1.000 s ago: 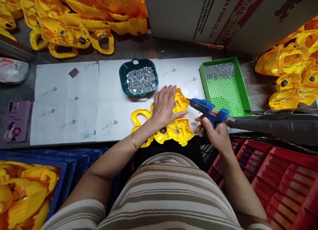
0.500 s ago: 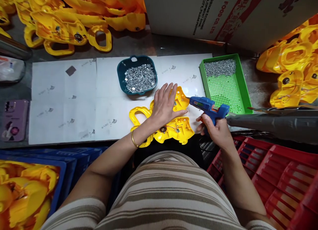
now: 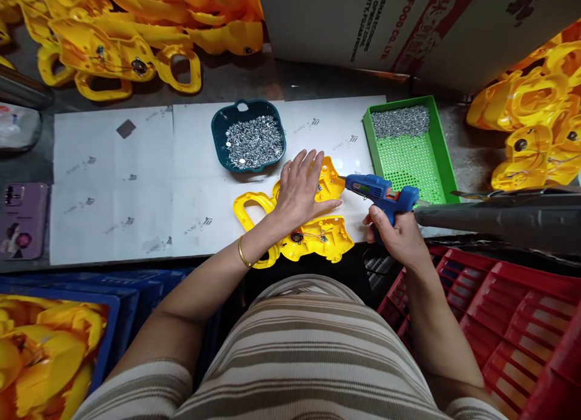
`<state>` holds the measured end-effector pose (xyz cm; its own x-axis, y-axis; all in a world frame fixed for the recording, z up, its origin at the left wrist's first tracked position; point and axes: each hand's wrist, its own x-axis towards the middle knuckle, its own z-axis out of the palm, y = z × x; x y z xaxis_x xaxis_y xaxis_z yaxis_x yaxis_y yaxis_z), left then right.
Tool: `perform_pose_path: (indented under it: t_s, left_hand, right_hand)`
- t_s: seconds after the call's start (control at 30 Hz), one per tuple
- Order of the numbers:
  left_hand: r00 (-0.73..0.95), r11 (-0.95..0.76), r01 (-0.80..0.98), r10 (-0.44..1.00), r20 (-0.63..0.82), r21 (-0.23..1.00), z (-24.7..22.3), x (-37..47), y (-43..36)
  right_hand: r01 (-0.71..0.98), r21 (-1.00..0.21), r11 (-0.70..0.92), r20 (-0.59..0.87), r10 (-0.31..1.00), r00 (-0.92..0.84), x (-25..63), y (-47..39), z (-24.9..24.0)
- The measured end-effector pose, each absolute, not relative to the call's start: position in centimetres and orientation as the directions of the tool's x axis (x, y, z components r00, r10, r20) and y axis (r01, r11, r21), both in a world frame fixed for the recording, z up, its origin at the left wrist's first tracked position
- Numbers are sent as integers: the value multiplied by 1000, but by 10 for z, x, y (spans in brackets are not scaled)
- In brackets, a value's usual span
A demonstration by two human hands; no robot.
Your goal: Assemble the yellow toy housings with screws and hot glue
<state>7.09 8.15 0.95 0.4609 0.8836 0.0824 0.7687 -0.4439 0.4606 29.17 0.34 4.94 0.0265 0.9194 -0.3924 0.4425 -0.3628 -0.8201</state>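
My left hand (image 3: 299, 187) lies with fingers spread over the upper yellow plastic shell half (image 3: 331, 179), covering much of it. Below it, nearer my body, is a second yellow shell half (image 3: 313, 241) with a round speaker, thin wires and a small circuit board inside. My right hand (image 3: 394, 232) is wrapped round the grip of a blue glue gun (image 3: 374, 191). The nozzle points left and meets the right end of the upper shell half; whether it touches, I cannot tell.
A dark teal basin (image 3: 218, 144) of small screws stands behind my left hand. To the right is a green perforated tray (image 3: 447, 160) with more metal pieces. Yellow shells (image 3: 104, 51) pile at the back. A purple phone (image 3: 23, 220) lies left; a red crate (image 3: 499, 311) stands right.
The whole view has shifted very slightly to the left. Both hands and the glue gun keep nearly the same place over the yellow shell; the right fingers have drawn in a little.
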Motion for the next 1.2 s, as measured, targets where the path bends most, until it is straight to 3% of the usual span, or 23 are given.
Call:
perform_pose_path:
  t_s: [0.5,0.9,1.1,1.2]
  left_hand:
    - [465,-465,748,876,125,474,6,70,83]
    - [447,-437,759,889,101,483,5,68,83]
    - [421,-404,781,904,77,477,6,67,85]
    - [390,-362,818,920,30,447,11,69,87]
  right_hand:
    - [510,-788,-344,-373,927,49,290,5,55]
    - [639,-695,-330,-374,925,71,288,-6,60]
    - [394,-889,-234,-236,971,44,318,-63,48]
    - [261,-934,-244,-170,946,274,337,-101,39]
